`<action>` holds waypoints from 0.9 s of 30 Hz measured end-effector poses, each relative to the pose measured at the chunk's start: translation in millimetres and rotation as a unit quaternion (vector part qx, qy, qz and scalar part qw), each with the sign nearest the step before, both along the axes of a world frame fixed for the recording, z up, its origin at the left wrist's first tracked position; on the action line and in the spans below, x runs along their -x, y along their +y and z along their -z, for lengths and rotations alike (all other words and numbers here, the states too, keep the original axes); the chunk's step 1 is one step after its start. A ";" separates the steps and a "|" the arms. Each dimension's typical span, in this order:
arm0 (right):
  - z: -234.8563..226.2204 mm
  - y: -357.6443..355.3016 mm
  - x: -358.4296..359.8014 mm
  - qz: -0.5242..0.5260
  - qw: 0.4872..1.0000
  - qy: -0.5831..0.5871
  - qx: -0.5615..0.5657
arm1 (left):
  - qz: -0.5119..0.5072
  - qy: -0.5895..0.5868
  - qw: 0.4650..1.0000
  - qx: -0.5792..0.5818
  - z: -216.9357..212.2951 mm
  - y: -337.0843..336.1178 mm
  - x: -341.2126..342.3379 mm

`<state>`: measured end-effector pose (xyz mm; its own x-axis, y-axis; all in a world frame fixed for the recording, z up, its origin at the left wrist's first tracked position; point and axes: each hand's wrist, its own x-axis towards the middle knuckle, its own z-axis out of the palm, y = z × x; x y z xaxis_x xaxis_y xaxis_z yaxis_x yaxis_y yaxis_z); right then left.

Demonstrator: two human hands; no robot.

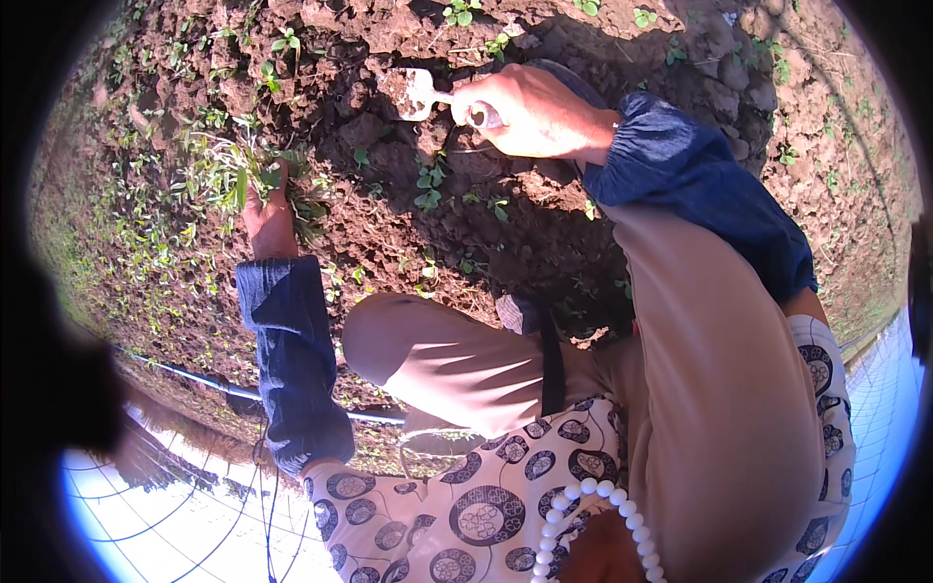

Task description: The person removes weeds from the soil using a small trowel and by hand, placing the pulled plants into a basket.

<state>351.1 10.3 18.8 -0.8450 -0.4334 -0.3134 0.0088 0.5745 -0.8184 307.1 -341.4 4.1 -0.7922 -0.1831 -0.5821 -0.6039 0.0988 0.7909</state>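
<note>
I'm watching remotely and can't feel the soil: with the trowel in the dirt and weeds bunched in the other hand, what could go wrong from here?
1. The trowel blade, held by the right hand, sits in clumpy soil close to small seedlings; a hard pry might uproot them.
2. The left hand grips a full bunch of pulled weeds; stems could slip and scatter.

Hands (389, 160) with trowel (420, 94), weeds (228, 175)

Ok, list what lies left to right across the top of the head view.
Left hand gripping a weed bunch → small trowel blade in the soil → right hand on its handle → blue sleeve.
</note>
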 end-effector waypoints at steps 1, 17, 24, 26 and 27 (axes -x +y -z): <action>-4.1 5.7 -1.4 0.000 1.000 -0.015 -0.015 | 0.048 -0.117 0.987 0.097 -22.1 36.3 2.2; -53.1 12.8 7.7 -0.015 0.997 -0.006 -0.072 | 0.142 0.141 0.977 0.073 11.5 28.1 22.3; -42.5 11.7 6.0 0.004 0.997 0.044 -0.065 | 0.403 0.163 0.878 0.200 3.3 54.8 2.0; -42.7 10.2 4.4 0.020 0.998 0.026 -0.058 | 0.466 0.160 0.833 0.253 10.3 56.5 1.5; -41.4 9.0 4.2 0.016 0.998 0.025 -0.056 | 0.468 0.184 0.821 0.271 13.0 58.0 -0.1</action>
<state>346.9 19.3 60.2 -0.8738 -0.3698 -0.3158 -0.0099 0.6628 -0.7488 307.2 -283.3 -8.9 -0.8371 0.4532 -0.3065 0.2072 0.7811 0.5890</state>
